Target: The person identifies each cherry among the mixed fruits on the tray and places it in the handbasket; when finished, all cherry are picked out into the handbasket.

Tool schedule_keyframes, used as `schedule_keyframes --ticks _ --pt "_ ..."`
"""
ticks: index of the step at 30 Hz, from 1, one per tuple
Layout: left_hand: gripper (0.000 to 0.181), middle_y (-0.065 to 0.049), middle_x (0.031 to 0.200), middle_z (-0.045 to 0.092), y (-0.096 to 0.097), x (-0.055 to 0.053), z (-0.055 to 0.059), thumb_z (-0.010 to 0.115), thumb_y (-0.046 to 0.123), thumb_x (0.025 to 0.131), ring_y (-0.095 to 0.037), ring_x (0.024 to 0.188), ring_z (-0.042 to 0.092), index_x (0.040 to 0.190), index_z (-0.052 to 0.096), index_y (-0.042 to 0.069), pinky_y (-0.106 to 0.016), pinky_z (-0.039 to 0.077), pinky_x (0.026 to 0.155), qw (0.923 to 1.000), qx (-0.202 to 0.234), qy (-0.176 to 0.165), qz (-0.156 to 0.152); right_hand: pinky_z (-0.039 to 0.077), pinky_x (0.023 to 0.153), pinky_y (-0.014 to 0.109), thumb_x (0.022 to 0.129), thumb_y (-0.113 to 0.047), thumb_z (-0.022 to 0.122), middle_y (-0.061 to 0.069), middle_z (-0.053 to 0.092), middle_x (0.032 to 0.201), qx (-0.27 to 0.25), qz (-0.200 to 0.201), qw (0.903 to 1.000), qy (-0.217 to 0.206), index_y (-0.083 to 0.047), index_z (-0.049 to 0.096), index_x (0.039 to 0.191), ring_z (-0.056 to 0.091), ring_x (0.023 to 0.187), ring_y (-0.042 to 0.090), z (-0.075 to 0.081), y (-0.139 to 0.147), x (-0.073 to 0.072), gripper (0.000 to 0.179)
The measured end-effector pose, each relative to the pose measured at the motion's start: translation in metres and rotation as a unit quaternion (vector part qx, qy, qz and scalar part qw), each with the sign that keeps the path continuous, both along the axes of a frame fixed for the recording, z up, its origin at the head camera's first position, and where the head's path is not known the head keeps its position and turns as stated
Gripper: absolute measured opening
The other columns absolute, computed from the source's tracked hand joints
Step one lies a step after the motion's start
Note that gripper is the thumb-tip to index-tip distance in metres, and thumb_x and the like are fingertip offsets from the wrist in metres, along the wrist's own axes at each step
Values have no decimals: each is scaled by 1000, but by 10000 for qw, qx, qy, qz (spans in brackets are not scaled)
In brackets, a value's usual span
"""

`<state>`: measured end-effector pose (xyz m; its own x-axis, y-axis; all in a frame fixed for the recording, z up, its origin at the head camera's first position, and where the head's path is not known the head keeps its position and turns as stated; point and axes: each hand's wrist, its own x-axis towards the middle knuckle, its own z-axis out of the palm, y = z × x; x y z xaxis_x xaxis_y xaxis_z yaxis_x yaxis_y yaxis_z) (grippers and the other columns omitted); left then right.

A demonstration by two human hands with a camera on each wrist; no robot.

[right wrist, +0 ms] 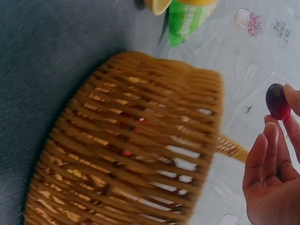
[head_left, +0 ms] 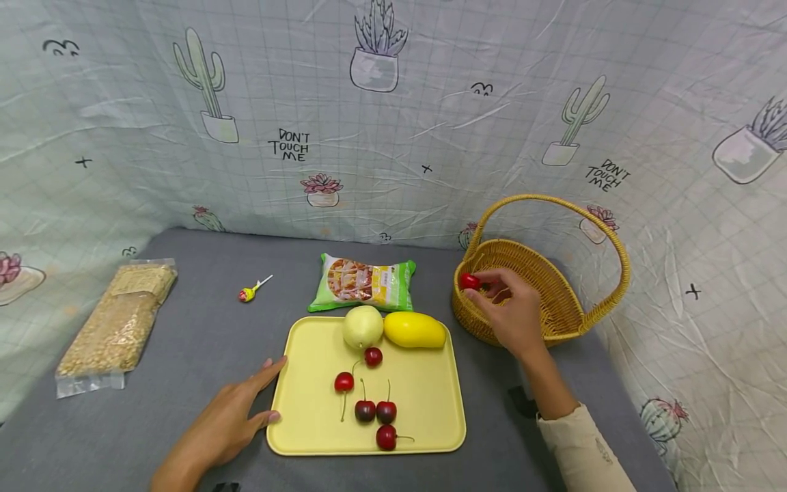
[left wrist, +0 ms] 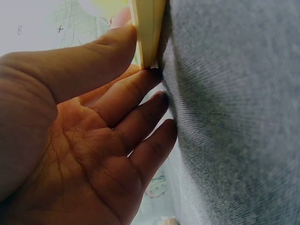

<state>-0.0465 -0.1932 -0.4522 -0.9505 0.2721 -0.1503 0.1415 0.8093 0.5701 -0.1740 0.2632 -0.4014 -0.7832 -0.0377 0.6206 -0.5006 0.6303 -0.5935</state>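
Note:
My right hand (head_left: 515, 311) pinches a dark red cherry (right wrist: 278, 101) by thumb and fingertips, at the left rim of the wicker basket (head_left: 562, 277). Red spots show through the weave in the right wrist view. On the left, my left hand (head_left: 223, 418) touches the edge of the yellow tray (head_left: 307, 434) with thumb and fingers, none curled round it. Several cherries with stems, among them a bright red cherry (head_left: 344, 382), lie on the tray. Along its far side are a pale green round fruit (head_left: 363, 328) and a yellow mango (head_left: 415, 330).
Behind the tray lies a green and white snack packet (head_left: 367, 282). A lollipop (head_left: 249, 294) with a yellow wrapper is to the left, and a clear bag of pale grains (head_left: 119, 318) lies farther left. The basket's tall handle (head_left: 541, 197) arches up at the right. A printed cloth (head_left: 393, 123) hangs behind.

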Motion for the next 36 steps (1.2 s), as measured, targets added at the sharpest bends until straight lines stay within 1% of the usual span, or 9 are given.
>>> schedule_keyframes --ticks 4,8,11,15,19,24,28,31,36 --pt "90 -32 161 44 0 0 0 86 22 89 -56 139 54 166 39 13 -71 49 106 10000 2 10 -12 55 68 14 83 -13 93 11 77 101 -64 -210 9994 -272 -9 79 112 65 75 18 -5 7 -5 32" --pt "90 -32 161 45 -1 0 0 86 22 89 -56 139 55 166 39 13 -70 49 106 10000 2 31 -17 51 66 11 87 -17 91 13 76 100 -125 -362 9976 -571 -10 78 113 63 76 18 -11 16 -13 30" --pt "90 -32 161 44 -1 0 -1 85 22 89 -55 139 55 165 40 13 -70 49 106 10000 27 48 -31 49 64 13 88 -20 90 14 76 101 -116 -462 9963 -714 -11 79 114 61 75 15 -16 22 -19 29" --pt "89 -32 161 45 -1 1 -1 85 21 89 -55 139 55 165 40 13 -70 50 106 9999 50 114 -70 48 63 14 89 -22 89 10 78 104 -28 -584 9946 -855 -13 79 113 61 75 13 -22 30 -28 28" --pt "89 -33 159 46 -1 2 -2 86 20 89 -55 138 56 165 41 12 -69 50 106 9998 65 187 -89 48 61 15 89 -23 90 8 79 106 110 -641 9929 -991 -13 79 112 62 76 17 -23 35 -35 27" --pt "89 -33 159 46 -1 1 -2 86 20 89 -55 138 56 165 41 11 -69 50 107 9998 80 175 -82 48 61 19 89 -24 89 8 80 106 300 -651 9897 -1238 -14 79 111 63 77 18 -21 39 -44 26" --pt "89 -33 161 45 -1 0 -2 86 21 89 -56 139 55 165 40 12 -70 50 106 9999 82 61 -48 49 60 22 90 -25 89 9 80 107 353 -656 9856 -1515 -15 79 111 64 78 20 -22 42 -51 25" --pt "89 -32 161 44 -1 -1 -2 86 21 89 -56 139 54 165 40 13 -71 49 106 10000 79 -10 -19 50 61 25 91 -24 88 11 80 107 423 -734 9798 -1810 -14 78 111 64 78 22 -24 46 -54 25" --pt "88 -33 160 46 -1 1 -3 86 20 89 -56 138 55 164 42 12 -70 49 106 9998 140 128 -39 52 69 29 92 -21 87 16 78 110 557 -784 9702 -2225 -10 78 112 65 83 26 -29 49 -59 25"
